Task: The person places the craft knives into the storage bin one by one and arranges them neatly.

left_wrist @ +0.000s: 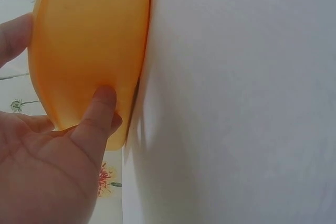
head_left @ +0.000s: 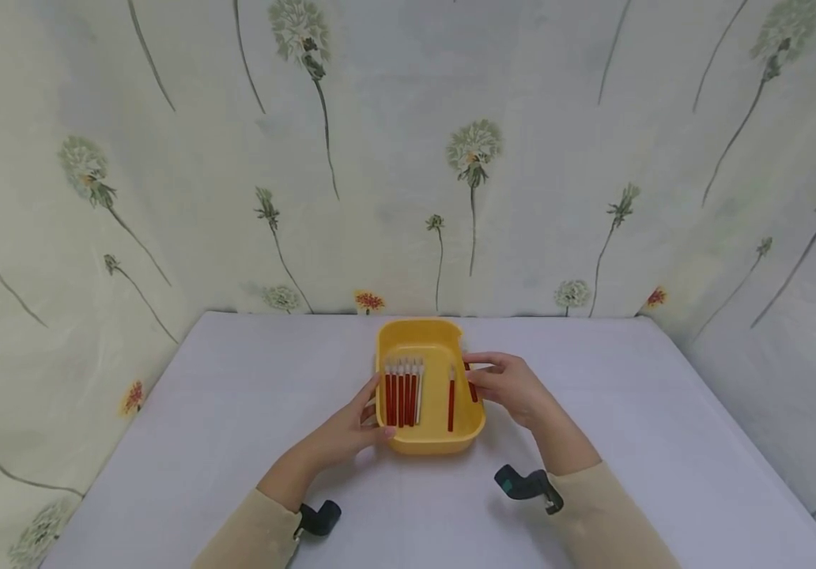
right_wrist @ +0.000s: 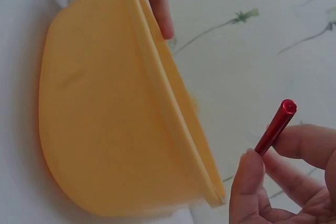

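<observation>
A yellow plastic tray (head_left: 436, 444) sits mid-table in the head view. My left hand (head_left: 346, 431) grips its left side near the front corner; the left wrist view shows the thumb (left_wrist: 97, 114) pressed against the outer wall. Inside, along the left, lies a row of several slim red pencils (head_left: 399, 399) with pale tips, a white one (head_left: 418, 395) at its right end. A single red pencil (head_left: 451, 405) lies apart on the right. My right hand (head_left: 511, 387) pinches another red pencil (right_wrist: 275, 127) between thumb and fingers, over the tray's right rim.
The tray stands on a table with a white cloth (head_left: 273, 363). Behind and beside the table hang pale sheets (head_left: 394, 158) printed with dandelions. Dark wrist cameras (head_left: 319, 518) are strapped on both forearms.
</observation>
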`<act>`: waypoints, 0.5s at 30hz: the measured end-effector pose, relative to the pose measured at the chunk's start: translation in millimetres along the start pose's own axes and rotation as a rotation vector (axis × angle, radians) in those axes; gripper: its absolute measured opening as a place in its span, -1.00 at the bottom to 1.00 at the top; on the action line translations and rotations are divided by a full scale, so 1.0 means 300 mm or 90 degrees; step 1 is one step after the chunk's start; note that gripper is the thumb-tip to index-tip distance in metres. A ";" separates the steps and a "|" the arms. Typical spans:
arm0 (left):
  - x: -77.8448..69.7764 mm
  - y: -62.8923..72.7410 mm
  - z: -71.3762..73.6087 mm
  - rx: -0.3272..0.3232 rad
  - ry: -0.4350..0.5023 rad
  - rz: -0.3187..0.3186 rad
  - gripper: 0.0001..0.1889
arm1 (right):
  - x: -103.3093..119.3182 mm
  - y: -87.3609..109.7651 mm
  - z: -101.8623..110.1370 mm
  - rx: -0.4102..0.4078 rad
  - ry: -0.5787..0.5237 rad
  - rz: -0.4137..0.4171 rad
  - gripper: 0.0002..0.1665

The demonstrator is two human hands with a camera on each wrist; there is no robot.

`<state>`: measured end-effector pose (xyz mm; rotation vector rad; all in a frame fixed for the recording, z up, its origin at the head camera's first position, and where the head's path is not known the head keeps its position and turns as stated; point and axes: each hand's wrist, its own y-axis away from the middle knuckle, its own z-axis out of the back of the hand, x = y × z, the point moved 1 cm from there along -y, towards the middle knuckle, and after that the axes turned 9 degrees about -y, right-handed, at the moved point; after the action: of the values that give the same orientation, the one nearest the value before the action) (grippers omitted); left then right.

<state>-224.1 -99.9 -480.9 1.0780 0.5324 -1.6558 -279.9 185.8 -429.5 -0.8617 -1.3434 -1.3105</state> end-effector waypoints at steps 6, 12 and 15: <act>-0.002 0.002 -0.003 0.001 -0.006 0.002 0.04 | 0.008 -0.009 -0.046 0.014 -0.010 0.007 -0.50; -0.007 0.003 -0.003 0.005 -0.005 0.001 0.04 | 0.019 -0.019 -0.096 0.007 -0.002 0.001 -0.55; -0.008 0.003 -0.005 0.005 -0.006 0.006 0.04 | 0.014 -0.020 -0.121 0.013 0.012 0.010 -0.57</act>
<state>-222.6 -97.9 -479.4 1.0756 0.5145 -1.6557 -279.8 148.9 -431.3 -0.8425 -1.3311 -1.2881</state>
